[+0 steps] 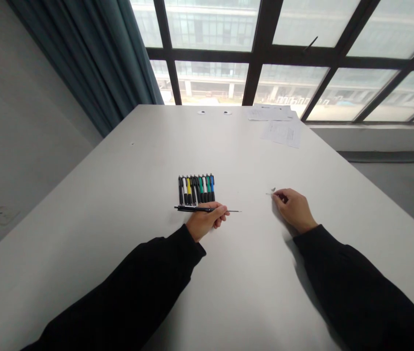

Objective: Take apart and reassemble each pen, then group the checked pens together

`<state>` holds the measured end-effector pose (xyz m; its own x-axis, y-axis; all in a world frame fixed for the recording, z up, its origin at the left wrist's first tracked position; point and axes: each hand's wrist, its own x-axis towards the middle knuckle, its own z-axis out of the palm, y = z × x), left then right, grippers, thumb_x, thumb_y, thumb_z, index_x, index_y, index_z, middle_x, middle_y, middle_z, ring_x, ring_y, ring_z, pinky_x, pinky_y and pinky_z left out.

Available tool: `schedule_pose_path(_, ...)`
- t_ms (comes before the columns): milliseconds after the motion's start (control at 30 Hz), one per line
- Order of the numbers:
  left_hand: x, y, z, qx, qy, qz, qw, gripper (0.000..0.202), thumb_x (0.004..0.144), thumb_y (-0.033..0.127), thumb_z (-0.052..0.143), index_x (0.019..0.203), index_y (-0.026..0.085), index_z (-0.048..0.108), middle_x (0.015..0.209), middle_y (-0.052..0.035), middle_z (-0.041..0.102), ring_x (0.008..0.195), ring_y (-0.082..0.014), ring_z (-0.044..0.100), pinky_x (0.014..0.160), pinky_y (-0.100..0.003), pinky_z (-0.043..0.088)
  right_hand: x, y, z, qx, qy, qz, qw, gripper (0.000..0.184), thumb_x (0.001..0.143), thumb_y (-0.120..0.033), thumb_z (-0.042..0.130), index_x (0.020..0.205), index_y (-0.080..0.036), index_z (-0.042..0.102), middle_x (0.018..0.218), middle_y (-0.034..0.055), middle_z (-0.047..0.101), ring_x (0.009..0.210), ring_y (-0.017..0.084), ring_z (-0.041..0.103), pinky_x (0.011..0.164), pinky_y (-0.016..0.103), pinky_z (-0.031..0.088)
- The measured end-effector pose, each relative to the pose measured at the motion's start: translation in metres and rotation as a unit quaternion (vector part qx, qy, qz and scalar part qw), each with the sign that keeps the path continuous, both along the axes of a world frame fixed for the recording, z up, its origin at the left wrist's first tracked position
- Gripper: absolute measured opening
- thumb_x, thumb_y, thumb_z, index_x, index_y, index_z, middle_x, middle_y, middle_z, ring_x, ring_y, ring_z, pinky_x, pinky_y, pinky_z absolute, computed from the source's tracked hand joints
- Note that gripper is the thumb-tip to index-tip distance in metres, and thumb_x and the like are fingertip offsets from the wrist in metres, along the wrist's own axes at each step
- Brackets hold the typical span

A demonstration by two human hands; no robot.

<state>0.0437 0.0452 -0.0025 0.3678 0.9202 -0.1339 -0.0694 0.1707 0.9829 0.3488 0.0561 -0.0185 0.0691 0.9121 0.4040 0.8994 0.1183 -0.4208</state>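
My left hand point(209, 222) is closed around a black pen point(194, 209) held sideways. A thin refill point(234, 211) sticks out of the pen's front end, pointing right. Just beyond this hand lies a row of several pens point(196, 189) side by side, in black, white, yellow, green and blue. Farther right, my right hand point(294, 207) rests low over the table with thumb and finger pinched together. A tiny pale sliver point(268, 194) shows at its fingertips; its kind is too small to make out. Beside them lies a small dark piece point(273, 189).
The white table point(137, 180) reaches to the window. Sheets of paper point(282, 131) lie at its far right corner. Two small round white items point(201, 112) sit near the far edge. A blue curtain point(93, 53) hangs at the left.
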Motion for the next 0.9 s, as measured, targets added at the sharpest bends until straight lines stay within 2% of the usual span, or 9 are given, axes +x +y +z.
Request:
schedule_pose_path(133,-0.0004,0.0001,0.0005,0.004,0.002,-0.006,1.000,0.031,0.085,0.041,0.062,0.075,0.012,0.069,0.062,-0.0001,0.059,0.047,-0.0052,0.045,0.042,-0.019,0.030,-0.0019,-0.0007,0.0009,0.002,-0.005,-0.014,1.000,0.019,0.084,-0.029,0.056,0.081,-0.016,0.071,0.081,0.0099,0.071,0.072,0.021,0.062,0.073,0.034,0.048)
schedule_pose_path(433,-0.0013,0.0008,-0.0013,0.003,-0.002,-0.007,1.000,0.033,0.084,0.043,0.063,0.076,0.012,0.069,0.062,0.0001,0.058,0.047,-0.0053,0.045,0.042,-0.019,0.030,-0.0030,-0.0018,0.0006,-0.002,0.003,0.015,1.000,0.017,0.084,-0.029,0.060,0.084,-0.017,0.073,0.083,0.0084,0.071,0.075,0.021,0.064,0.076,0.035,0.048)
schedule_pose_path(567,-0.0012,0.0006,0.0000,0.006,0.005,-0.009,1.000,0.033,0.084,0.043,0.063,0.076,0.011,0.069,0.062,0.0001,0.058,0.047,-0.0053,0.045,0.042,-0.019,0.031,-0.0080,-0.0045,0.0020,-0.013,0.020,0.083,0.996,0.015,0.085,-0.030,0.063,0.086,-0.021,0.075,0.082,0.0052,0.069,0.071,0.019,0.061,0.072,0.033,0.048)
schedule_pose_path(633,-0.0014,0.0006,0.0002,0.010,0.007,-0.012,1.000,0.033,0.084,0.043,0.063,0.076,0.011,0.069,0.062,0.0001,0.059,0.047,-0.0054,0.045,0.042,-0.019,0.031,-0.0100,-0.0043,0.0018,0.024,0.025,0.094,0.995,0.015,0.085,-0.032,0.065,0.085,-0.022,0.075,0.089,0.0072,0.067,0.082,0.022,0.062,0.081,0.037,0.049)
schedule_pose_path(700,-0.0016,0.0005,0.0001,0.011,0.009,-0.011,1.000,0.034,0.084,0.044,0.063,0.076,0.011,0.069,0.062,0.0001,0.059,0.047,-0.0054,0.046,0.042,-0.020,0.031,-0.0096,-0.0019,0.0008,0.079,0.024,0.061,0.995,0.015,0.084,-0.033,0.066,0.083,-0.021,0.076,0.104,0.0115,0.065,0.103,0.028,0.059,0.094,0.045,0.044)
schedule_pose_path(767,-0.0015,0.0004,0.0003,0.008,0.008,-0.011,1.000,0.033,0.084,0.043,0.063,0.077,0.012,0.069,0.063,0.0000,0.059,0.048,-0.0054,0.046,0.043,-0.020,0.032,-0.0072,0.0019,-0.0003,0.096,0.029,0.024,0.995,0.014,0.083,-0.031,0.066,0.082,-0.020,0.075,0.115,0.0139,0.063,0.113,0.032,0.055,0.100,0.050,0.041)
schedule_pose_path(833,-0.0013,0.0003,0.0007,0.006,0.008,-0.011,1.000,0.033,0.084,0.043,0.063,0.077,0.012,0.069,0.063,-0.0001,0.059,0.048,-0.0055,0.046,0.043,-0.020,0.032,-0.0060,0.0047,-0.0004,0.058,0.044,0.032,0.997,0.011,0.083,-0.028,0.066,0.082,-0.020,0.074,0.110,0.0127,0.067,0.105,0.030,0.060,0.095,0.048,0.045)
schedule_pose_path(900,-0.0011,0.0003,0.0010,0.007,0.009,-0.010,1.000,0.032,0.084,0.042,0.063,0.077,0.012,0.069,0.063,-0.0002,0.059,0.048,-0.0054,0.046,0.043,-0.020,0.032,-0.0102,0.0041,0.0012,0.022,0.056,0.076,0.995,0.008,0.084,-0.024,0.065,0.084,-0.020,0.072,0.098,0.0093,0.071,0.093,0.026,0.063,0.088,0.045,0.049)
